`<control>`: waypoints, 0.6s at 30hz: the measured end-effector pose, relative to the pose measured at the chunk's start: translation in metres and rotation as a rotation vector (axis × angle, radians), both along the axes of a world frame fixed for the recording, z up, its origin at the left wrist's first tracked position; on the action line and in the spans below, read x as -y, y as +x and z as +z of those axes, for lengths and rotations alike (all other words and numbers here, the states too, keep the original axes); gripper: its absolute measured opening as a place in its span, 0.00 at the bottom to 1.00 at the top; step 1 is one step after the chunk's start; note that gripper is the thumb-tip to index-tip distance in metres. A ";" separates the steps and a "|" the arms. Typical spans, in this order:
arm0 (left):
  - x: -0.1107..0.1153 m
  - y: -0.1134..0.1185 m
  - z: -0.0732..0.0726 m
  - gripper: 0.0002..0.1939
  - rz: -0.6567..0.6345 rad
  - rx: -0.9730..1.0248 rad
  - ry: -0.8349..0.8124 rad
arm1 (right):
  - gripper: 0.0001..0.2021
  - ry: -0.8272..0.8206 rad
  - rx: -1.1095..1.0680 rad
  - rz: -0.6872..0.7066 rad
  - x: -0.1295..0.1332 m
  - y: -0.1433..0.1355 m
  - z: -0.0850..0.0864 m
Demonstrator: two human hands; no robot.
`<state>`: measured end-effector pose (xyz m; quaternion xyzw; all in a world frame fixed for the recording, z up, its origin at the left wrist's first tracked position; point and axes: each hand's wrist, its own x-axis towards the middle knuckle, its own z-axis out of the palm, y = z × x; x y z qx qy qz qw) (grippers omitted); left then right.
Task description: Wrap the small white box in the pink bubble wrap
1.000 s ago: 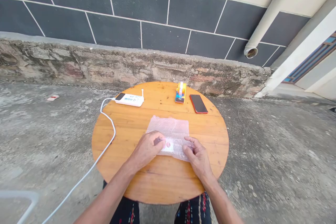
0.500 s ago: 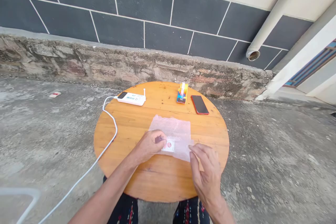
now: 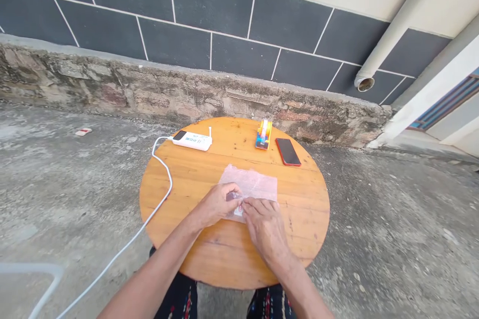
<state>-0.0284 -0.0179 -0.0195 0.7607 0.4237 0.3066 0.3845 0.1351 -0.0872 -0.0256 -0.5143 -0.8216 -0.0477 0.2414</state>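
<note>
A pinkish see-through sheet of bubble wrap (image 3: 258,183) lies on the round wooden table (image 3: 239,261). On its near part is a small flat white item with red marks (image 3: 238,211), partly covered by my fingers. My left hand (image 3: 217,205) is closed in a pinch at the item's left, fingertips on the wrap. Against it, my right hand (image 3: 266,227) has its fingers pressed together on the wrap's right edge, which is folded inward over the item. Between the two hands, the fingertips almost meet.
A white power strip (image 3: 192,140) with a trailing white cable (image 3: 164,199) sits at the far left of the table. A yellow and blue tape dispenser (image 3: 263,134) and a red-edged phone (image 3: 288,151) stand at the far right. Beyond the table runs a stone-based wall (image 3: 168,89).
My right hand has moved left from the wrap's right edge to beside my left hand, bringing the edge inward. My left hand stays near the white item. The view has shifted slightly.
</note>
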 end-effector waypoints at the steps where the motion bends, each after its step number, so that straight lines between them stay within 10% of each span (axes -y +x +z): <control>1: -0.001 -0.003 0.000 0.09 0.036 0.012 0.012 | 0.10 -0.009 0.016 -0.005 -0.001 0.000 0.002; 9: 0.012 -0.055 -0.006 0.13 0.344 0.064 -0.052 | 0.08 -0.052 0.132 -0.029 -0.002 -0.004 0.014; 18: 0.020 -0.057 -0.010 0.22 0.189 -0.044 -0.501 | 0.07 -0.014 0.184 -0.037 -0.002 -0.006 0.015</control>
